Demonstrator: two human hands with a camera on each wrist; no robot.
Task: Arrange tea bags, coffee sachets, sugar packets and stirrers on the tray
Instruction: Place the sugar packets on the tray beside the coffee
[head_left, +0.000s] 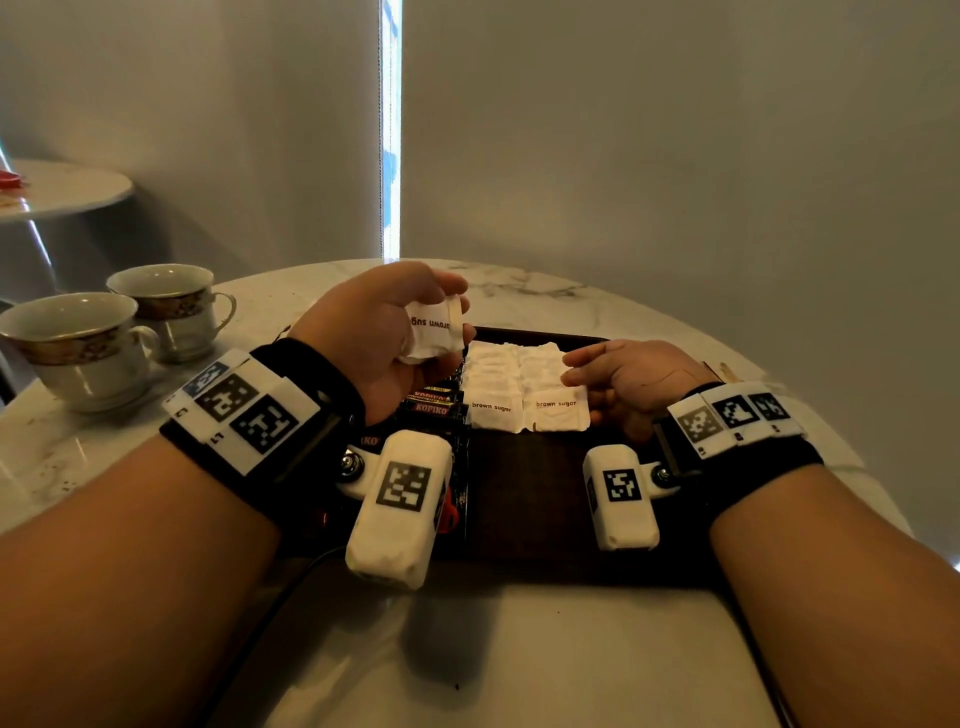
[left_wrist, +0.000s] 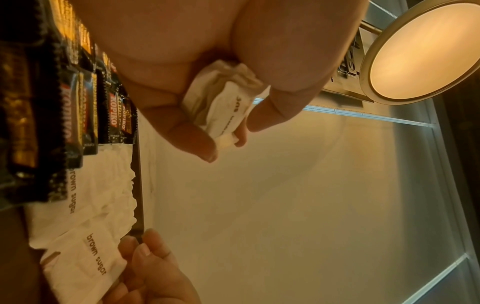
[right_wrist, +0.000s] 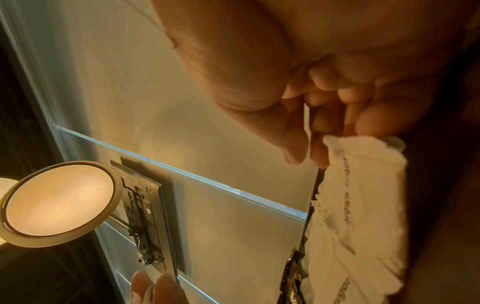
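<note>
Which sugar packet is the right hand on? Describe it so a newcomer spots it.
On the dark tray, two rows of white brown-sugar packets run beside the black coffee sachets. It is the nearest packet of the right row. Unlike its left neighbour, the right hand touches its edge.

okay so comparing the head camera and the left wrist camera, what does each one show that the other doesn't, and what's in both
Only the head view shows the two teacups, the marble table and the dark tray's bare part.

Only the left wrist view shows a round ceiling lamp, and that the left hand grips several stacked sugar packets.

Both show the Kopiko coffee sachets, the brown sugar packets laid on the tray, and the right hand touching the nearest laid packet's edge.
</note>
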